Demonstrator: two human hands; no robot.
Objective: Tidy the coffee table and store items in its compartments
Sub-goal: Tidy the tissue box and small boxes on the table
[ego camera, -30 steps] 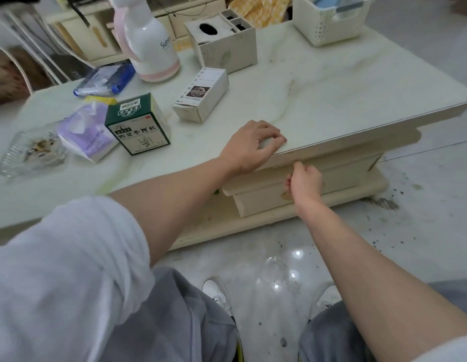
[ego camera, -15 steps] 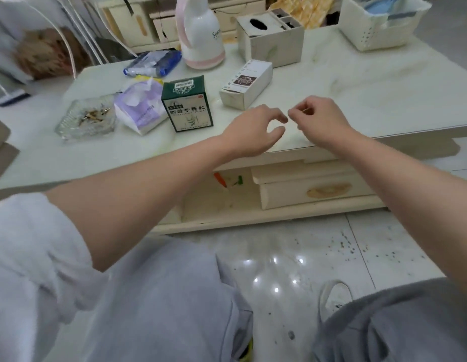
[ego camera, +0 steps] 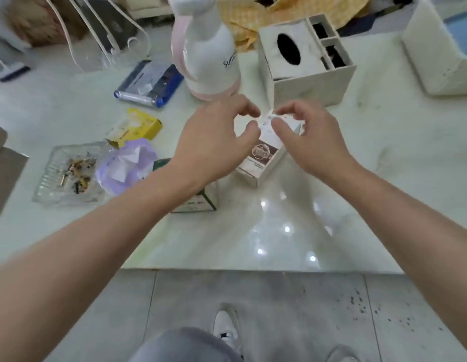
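Near edge: the coffee table point(ego camera: 292, 241) is bare marble from its front edge up to the boxes, wide enough for both forearms.
Centre: white box point(ego camera: 263, 159) and green box point(ego camera: 201, 199) stand close together, both hands over them.
Behind: white bottle point(ego camera: 209, 53) and tissue holder point(ego camera: 305, 61), narrow gap between.
Left: ashtray point(ego camera: 68, 176), purple tissue pack point(ego camera: 128, 163), yellow box point(ego camera: 138, 126) crowd together.
Right: open marble up to the white basket point(ego camera: 436, 64).

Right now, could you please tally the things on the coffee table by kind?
Small cartons: 3, white, green, yellow
Tissue items: 2, holder, purple pack
Bottle: 1
Ashtray: 1
Blue pack: 1
Basket: 1
Total: 9
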